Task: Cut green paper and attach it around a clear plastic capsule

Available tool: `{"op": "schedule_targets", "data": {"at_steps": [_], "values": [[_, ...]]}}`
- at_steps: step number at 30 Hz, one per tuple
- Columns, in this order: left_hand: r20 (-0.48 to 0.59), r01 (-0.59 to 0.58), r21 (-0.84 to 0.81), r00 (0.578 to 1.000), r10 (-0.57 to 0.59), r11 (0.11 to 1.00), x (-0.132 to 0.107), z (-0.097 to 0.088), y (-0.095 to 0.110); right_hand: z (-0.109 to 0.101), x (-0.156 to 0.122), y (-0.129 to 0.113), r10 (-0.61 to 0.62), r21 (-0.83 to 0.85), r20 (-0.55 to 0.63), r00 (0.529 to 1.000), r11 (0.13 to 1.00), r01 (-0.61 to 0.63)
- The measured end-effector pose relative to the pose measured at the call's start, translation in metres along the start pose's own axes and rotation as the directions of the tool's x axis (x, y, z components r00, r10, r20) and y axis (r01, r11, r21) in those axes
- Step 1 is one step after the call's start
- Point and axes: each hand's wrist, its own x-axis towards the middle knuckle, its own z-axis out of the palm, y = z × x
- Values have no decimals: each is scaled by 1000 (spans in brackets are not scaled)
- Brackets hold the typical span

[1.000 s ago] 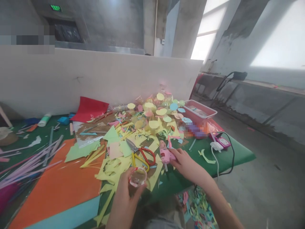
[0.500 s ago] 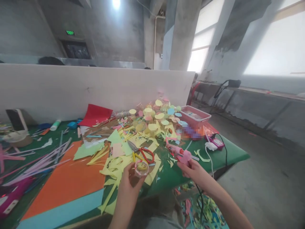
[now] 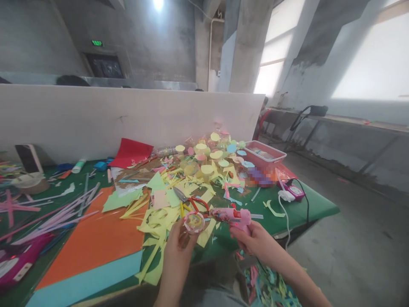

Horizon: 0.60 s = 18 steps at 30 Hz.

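Observation:
Between the fingertips of my left hand (image 3: 181, 238) is a small clear round cup (image 3: 194, 222) with a pinkish rim and something yellow inside. Its open end faces me. A pink hot glue gun (image 3: 234, 215) is gripped in my right hand (image 3: 251, 236), and a clear glue stick pokes out at its back. The nozzle points left, close to the cup's right side; whether it touches the rim I cannot tell. Just behind the cup lie scissors (image 3: 200, 204) with red handles, on scraps of yellow paper (image 3: 159, 221).
Orange sheets (image 3: 92, 238) and pale paper strips (image 3: 70, 213) cover the left of the green table (image 3: 306, 204). Clear cups topped with coloured paper discs (image 3: 207, 157) crowd the back. At right stand a pink basket (image 3: 266, 155) and a magenta device (image 3: 294, 189) with cords.
My right hand has swung the glue gun left and levelled it, bringing the nozzle close to the cup. The cup is slightly higher and more turned toward me. The view has shifted a little.

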Motion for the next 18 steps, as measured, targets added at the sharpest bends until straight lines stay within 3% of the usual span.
{"op": "schedule_targets", "data": {"at_steps": [4,9,18], "values": [[-72,-23,4,997,23,1000,-4,8,1,0,-1,-2,-19,-36,-1,1000,999,19],[-38,-16,8,999,17,1000,-4,9,-2,-2,-3,-6,-58,-81,-8,998,995,57],[-89,-38,17,995,39,999,-7,15,-1,-2,-5,-11,-56,-88,26,998,994,58]]}}
